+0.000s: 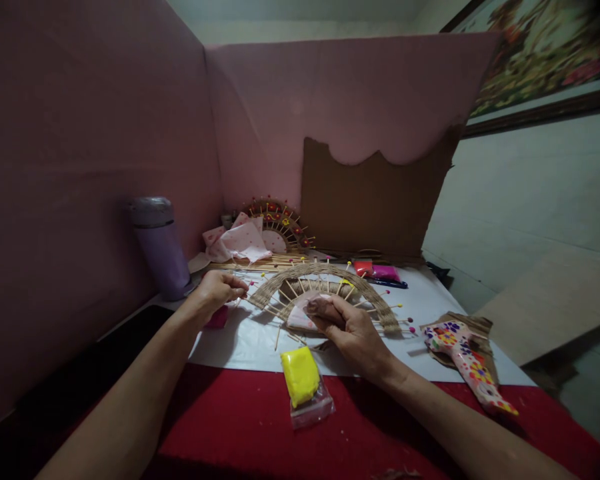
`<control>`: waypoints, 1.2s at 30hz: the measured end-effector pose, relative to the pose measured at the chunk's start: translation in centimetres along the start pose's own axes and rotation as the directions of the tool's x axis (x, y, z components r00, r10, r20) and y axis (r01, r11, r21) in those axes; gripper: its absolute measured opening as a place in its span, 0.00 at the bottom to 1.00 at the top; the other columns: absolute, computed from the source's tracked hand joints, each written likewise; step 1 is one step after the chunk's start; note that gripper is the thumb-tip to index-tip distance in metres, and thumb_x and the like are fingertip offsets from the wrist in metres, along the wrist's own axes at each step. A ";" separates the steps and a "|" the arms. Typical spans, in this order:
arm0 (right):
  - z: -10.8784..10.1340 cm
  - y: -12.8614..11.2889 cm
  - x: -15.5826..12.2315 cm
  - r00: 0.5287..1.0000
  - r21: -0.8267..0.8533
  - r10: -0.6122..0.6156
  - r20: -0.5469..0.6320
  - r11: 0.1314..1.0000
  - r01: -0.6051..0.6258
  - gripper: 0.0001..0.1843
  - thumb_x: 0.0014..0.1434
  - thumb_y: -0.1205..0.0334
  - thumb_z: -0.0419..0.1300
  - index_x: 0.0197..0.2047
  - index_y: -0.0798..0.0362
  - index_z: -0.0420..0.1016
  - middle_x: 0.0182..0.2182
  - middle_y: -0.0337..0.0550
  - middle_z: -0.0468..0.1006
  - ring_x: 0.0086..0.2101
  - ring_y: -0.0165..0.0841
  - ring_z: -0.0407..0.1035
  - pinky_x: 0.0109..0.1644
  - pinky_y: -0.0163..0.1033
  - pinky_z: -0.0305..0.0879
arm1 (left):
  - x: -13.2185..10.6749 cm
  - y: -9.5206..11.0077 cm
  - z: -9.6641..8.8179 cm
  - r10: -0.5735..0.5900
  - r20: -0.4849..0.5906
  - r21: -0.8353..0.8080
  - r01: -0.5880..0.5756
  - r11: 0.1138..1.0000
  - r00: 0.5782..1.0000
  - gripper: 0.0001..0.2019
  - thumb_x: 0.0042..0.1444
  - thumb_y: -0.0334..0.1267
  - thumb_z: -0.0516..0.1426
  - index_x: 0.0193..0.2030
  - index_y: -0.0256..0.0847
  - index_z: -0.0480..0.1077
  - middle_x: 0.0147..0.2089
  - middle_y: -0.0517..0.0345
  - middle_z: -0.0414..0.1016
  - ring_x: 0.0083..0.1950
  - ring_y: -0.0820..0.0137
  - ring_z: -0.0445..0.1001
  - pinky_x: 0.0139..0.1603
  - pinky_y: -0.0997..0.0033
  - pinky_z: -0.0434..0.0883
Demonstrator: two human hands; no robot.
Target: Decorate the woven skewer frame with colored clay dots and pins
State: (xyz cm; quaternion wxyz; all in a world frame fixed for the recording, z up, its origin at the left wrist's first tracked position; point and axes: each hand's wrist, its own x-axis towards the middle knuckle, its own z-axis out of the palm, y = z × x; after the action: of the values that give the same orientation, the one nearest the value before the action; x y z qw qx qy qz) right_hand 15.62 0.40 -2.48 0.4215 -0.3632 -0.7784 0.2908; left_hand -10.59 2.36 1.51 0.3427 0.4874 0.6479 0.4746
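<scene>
A fan-shaped woven piece [325,277] with thin sticks tipped by small coloured beads lies on a white sheet [250,340]. My right hand [353,330] grips its pink middle part, fingers closed. My left hand [217,290] pinches at the end of a stick on the fan's left edge. A lump of yellow clay in a clear bag [303,380] lies on the red cloth [370,427] between my arms. A pink clay piece [217,319] sits under my left hand.
A purple flask [161,247] stands at the left by the pink cardboard wall [80,167]. A second beaded fan [280,223] and pink cloth [240,241] lie at the back. Red and pink clay packets [377,270] and a dotted glue gun [467,363] lie right.
</scene>
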 end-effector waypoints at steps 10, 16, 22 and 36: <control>-0.1 -0.1 -0.1 1.000 -0.014 -0.002 0.010 1.000 0.002 0.09 0.59 0.60 0.56 0.44 0.50 0.71 0.41 0.42 0.78 0.41 0.37 0.71 0.46 0.43 0.65 | -0.7 0.9 0.1 -0.031 -0.014 0.008 0.031 0.999 0.999 0.05 0.28 0.26 0.63 0.18 0.35 0.75 0.17 0.55 0.74 0.18 0.77 0.61 0.21 0.76 0.56; -0.1 -0.1 0.0 1.000 -0.037 -0.002 0.000 0.999 0.002 0.10 0.59 0.60 0.56 0.44 0.50 0.71 0.39 0.43 0.78 0.40 0.37 0.72 0.44 0.42 0.66 | -0.8 1.1 -0.6 -0.019 -0.025 0.077 0.021 0.997 0.999 0.04 0.27 0.27 0.62 0.15 0.36 0.73 0.16 0.57 0.72 0.20 0.74 0.63 0.21 0.75 0.56; 0.0 0.1 0.0 1.000 -0.009 -0.006 0.001 1.000 0.006 0.09 0.58 0.61 0.57 0.43 0.49 0.71 0.41 0.42 0.78 0.42 0.37 0.71 0.46 0.42 0.66 | -0.3 0.5 -0.5 -0.003 -0.026 0.137 0.007 0.991 1.000 0.02 0.26 0.30 0.61 0.11 0.36 0.71 0.13 0.59 0.68 0.18 0.76 0.59 0.20 0.76 0.54; -0.1 0.0 0.0 1.000 -0.017 0.001 0.009 1.000 -0.001 0.10 0.57 0.62 0.57 0.44 0.49 0.71 0.41 0.42 0.78 0.42 0.37 0.71 0.46 0.43 0.66 | 0.4 -0.3 -0.1 0.048 -0.028 0.129 -0.044 0.991 0.998 0.02 0.27 0.29 0.62 0.13 0.35 0.72 0.14 0.59 0.70 0.20 0.74 0.65 0.25 0.75 0.59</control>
State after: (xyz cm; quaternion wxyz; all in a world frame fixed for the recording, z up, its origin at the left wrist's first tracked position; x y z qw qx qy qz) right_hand 15.72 0.39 -2.42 0.4147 -0.3656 -0.7826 0.2860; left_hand -10.94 2.68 1.25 0.2896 0.5159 0.6710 0.4470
